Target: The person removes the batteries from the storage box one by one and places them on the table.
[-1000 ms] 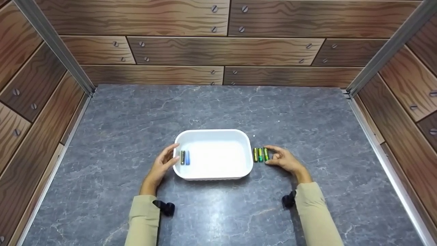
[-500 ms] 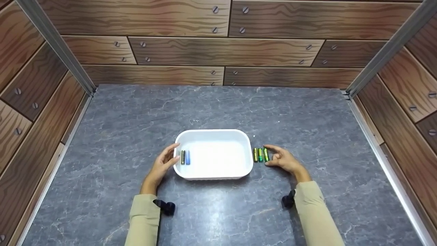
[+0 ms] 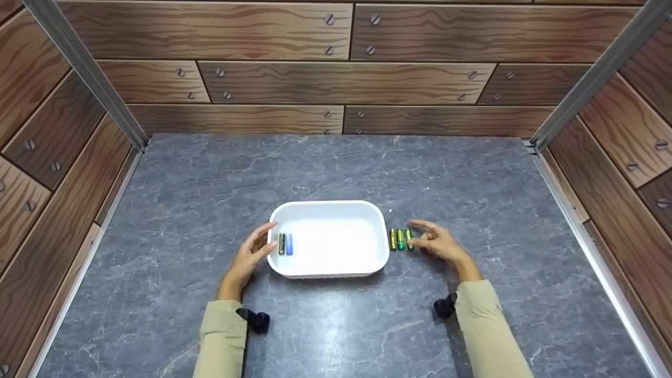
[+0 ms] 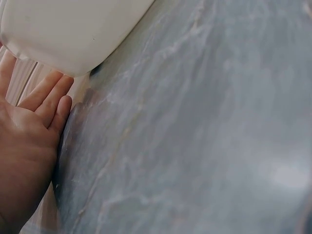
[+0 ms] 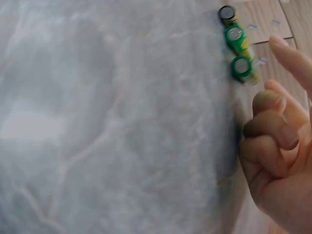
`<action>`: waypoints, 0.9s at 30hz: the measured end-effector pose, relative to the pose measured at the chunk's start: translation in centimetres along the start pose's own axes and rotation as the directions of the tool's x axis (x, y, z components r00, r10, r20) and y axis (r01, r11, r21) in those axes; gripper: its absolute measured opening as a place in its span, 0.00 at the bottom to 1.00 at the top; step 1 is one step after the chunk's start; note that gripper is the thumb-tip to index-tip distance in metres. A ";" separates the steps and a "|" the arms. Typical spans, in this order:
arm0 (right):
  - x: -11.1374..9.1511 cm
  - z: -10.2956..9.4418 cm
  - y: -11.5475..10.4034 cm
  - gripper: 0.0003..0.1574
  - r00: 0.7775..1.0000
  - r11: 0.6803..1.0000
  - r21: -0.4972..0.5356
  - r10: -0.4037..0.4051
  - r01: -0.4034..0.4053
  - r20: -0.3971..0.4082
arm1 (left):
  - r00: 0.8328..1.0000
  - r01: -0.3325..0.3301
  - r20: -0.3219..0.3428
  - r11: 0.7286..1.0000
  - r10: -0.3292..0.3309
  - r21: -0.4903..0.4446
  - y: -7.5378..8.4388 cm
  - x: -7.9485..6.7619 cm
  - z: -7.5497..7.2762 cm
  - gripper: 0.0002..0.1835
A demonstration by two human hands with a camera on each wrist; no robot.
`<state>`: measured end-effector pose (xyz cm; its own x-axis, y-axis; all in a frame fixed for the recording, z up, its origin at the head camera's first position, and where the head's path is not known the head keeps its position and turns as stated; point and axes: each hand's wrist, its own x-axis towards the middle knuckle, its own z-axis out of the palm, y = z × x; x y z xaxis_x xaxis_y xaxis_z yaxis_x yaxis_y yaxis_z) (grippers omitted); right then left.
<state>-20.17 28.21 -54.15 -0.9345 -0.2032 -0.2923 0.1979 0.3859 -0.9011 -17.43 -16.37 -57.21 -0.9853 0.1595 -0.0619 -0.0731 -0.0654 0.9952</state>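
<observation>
A white rectangular tub (image 3: 336,241) sits on the table. My left hand (image 3: 248,257) grips its left rim, with thumb and index fingertips over the edge; in the left wrist view, other fingers (image 4: 41,100) lie against the outer wall. Inside the tub, beside that hand, are a dark battery (image 3: 282,244) and a blue battery (image 3: 289,244). Three green-and-yellow batteries (image 3: 400,239) lie side by side just right of the tub. My right hand (image 3: 441,244) is next to the rightmost battery (image 5: 241,68), index finger and thumb spread apart around its side, other fingers folded, nothing held.
The grey marbled table (image 3: 336,168) is bounded by wood-patterned walls (image 3: 336,81) at the back and sides. Metal posts (image 3: 86,73) rise at the far corners. Small black wrist cameras (image 3: 258,321) are strapped at both sleeves.
My right index finger and thumb have come off the ends of the rightmost battery, and the thumb has moved up along its side. The left hand and tub stay put.
</observation>
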 end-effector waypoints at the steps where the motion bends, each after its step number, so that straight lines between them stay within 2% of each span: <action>1: -0.3 0.1 -0.7 0.39 1.000 1.000 -0.015 0.003 -0.003 -0.015 | 1.000 0.005 -0.001 1.000 -0.005 0.004 0.0 0.0 0.0 0.29; 4: -0.1 0.3 -1.4 0.34 0.997 0.997 -0.070 -0.021 0.016 -0.077 | 1.000 0.013 -0.002 1.000 -0.013 0.007 0.0 0.0 -0.1 0.29; 7: -0.1 0.9 -2.0 0.29 0.987 0.989 -0.139 -0.079 0.059 -0.143 | 1.000 0.025 -0.003 0.999 -0.025 0.031 0.0 0.0 -0.1 0.29; 11: -0.1 1.9 -2.8 0.26 0.973 0.981 -0.166 -0.131 0.099 -0.190 | 1.000 0.017 -0.003 0.999 -0.017 0.043 0.0 0.1 -0.1 0.29; 20: -0.6 3.5 -5.1 0.23 0.972 0.973 -0.169 -0.180 0.154 -0.152 | 1.000 0.007 0.004 0.999 -0.007 0.039 0.0 0.0 -0.1 0.28; 27: -1.1 4.6 -7.2 0.23 0.973 0.962 -0.194 -0.214 0.194 -0.089 | 1.000 -0.007 0.005 1.000 0.007 0.018 0.0 0.0 -0.1 0.29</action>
<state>-19.21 21.54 -48.83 -0.9777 -0.2004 -0.0633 -0.0481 0.5066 -0.8609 -17.43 -16.43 -57.20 -0.9850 0.1636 -0.0545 -0.0633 -0.0487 0.9968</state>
